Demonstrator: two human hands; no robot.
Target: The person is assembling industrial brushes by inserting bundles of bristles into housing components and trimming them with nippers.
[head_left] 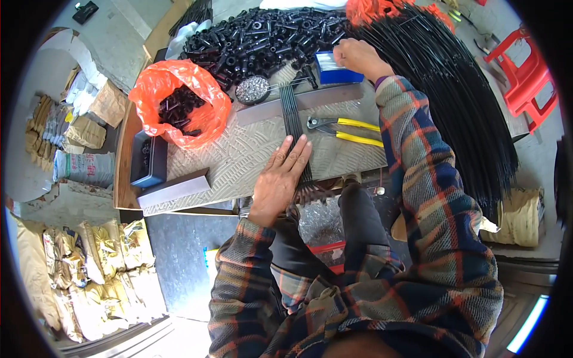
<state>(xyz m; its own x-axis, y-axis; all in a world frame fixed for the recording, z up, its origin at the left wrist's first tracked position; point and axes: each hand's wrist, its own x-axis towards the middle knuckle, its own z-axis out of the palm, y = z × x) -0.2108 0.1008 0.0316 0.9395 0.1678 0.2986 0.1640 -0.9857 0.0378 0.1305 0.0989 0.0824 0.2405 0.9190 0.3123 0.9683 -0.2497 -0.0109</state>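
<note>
My left hand (279,179) lies with fingers stretched out at the near end of a bundle of thin black rods (290,113), pressing on its side. The rods run away from me across the table, over a flat grey metal strip (334,97). My right hand (360,58) is at a blue box (343,77) with small pale pieces inside. Its fingers are curled together over the box's right end; what they hold, if anything, is hidden. Pliers with yellow handles (358,132) lie on the patterned table top, right of the rods. Beyond the strip stands a round dish of small silvery pieces (252,89).
Black tubular parts (256,39) are heaped at the back. An orange plastic bag (209,119) with more stands left, by a dark blue bin (149,156) and a metal angle strip (175,190). Long black rods (444,89) fill the right side, near a red stool (531,80).
</note>
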